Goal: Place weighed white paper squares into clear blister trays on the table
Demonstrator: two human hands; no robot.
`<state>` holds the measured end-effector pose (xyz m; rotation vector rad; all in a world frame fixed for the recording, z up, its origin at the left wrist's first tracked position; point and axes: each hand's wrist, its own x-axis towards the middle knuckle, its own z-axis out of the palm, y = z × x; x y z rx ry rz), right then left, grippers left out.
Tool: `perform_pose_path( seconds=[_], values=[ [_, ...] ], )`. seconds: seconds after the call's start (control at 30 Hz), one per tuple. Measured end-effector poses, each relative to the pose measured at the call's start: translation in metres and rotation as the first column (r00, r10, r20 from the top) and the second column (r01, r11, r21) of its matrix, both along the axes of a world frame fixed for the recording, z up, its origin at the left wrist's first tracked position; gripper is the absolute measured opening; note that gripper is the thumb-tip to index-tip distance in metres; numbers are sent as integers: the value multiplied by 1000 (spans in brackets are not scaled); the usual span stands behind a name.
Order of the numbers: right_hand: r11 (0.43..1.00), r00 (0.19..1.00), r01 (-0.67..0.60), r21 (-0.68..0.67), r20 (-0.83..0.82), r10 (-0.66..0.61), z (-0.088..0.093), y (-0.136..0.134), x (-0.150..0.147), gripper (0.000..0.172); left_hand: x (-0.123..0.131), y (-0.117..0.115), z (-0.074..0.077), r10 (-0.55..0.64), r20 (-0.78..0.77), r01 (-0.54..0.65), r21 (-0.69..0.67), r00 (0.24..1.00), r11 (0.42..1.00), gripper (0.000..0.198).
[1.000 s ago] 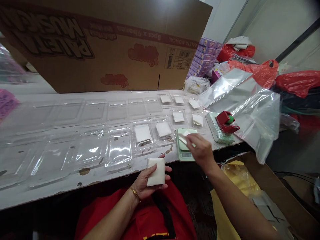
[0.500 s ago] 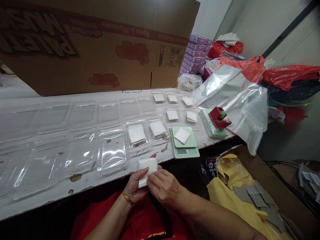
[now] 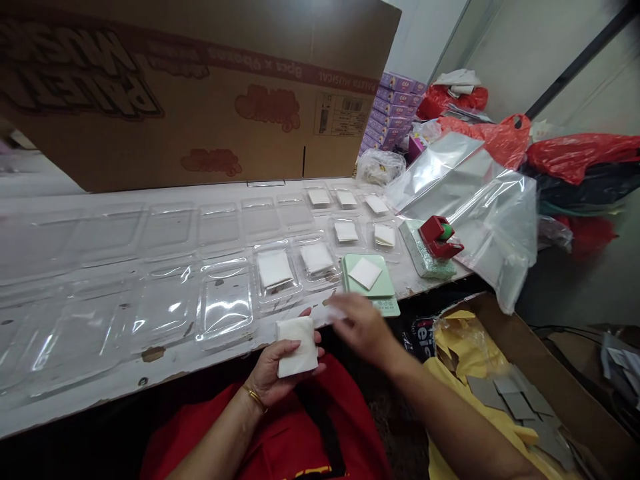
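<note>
My left hand (image 3: 280, 367) is closed round a stack of folded white square sheets (image 3: 297, 347) above my lap. Up and to its right, my right hand (image 3: 363, 327) is smeared by motion beside the table edge. From its fingertips a blurred thin white sheet (image 3: 331, 313) sticks out to the left. Just beyond that hand stands a pale green kitchen scale (image 3: 386, 285), its display partly covered by the hand. One white square sheet (image 3: 365, 272) lies turned cornerwise on the scale's plate. Left of the scale, two clear plastic trays hold white stacks (image 3: 275, 268).
More clear plastic trays (image 3: 225, 300) cover the table's left side; several at the back hold small white stacks. A red tape dispenser (image 3: 440, 237) sits right of the scale. Behind the trays stands a large cardboard box (image 3: 200, 87). An open carton with yellow bags (image 3: 463, 333) is below right.
My right hand has left the stack and moved up and right toward the scale with a thin white sheet. My left hand keeps the stack in nearly the same place.
</note>
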<state>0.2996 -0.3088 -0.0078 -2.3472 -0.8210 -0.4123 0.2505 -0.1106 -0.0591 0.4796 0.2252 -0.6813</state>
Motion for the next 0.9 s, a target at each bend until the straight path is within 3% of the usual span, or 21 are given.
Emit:
perform_pose_path(
  seconds=[0.07,0.1,0.2,0.37,0.53,0.63,0.77,0.9],
  values=[
    [953,948,298,-52,-97,-302,7,-32,42,24,-1,1,2,-13,22,12,27,1000,1000,63],
    [906,896,391,-161,-156,-415,9,-47,63,28,-2,1,3,-14,34,13,34,999,999,63],
    [791,750,414,-451,-323,-577,6,-79,110,43,-3,2,5,-11,59,8,45,998,999,62],
    [770,679,339,-540,-426,-598,-11,-90,138,54,-5,5,5,1,84,-4,32,997,999,62],
    [798,667,256,-546,-498,-554,-11,-91,146,35,-6,7,2,11,95,-12,7,995,1000,63],
    [798,691,262,-542,-473,-548,-12,-90,138,25,-8,8,0,19,105,-15,-40,994,999,64],
    [798,769,386,-462,-316,-555,-23,-88,110,18,-11,14,-4,40,112,-32,-76,993,997,65],
    [901,869,365,-234,-262,-420,-18,-84,95,13,-14,21,-5,51,88,-44,-75,995,996,66]
  ],
)
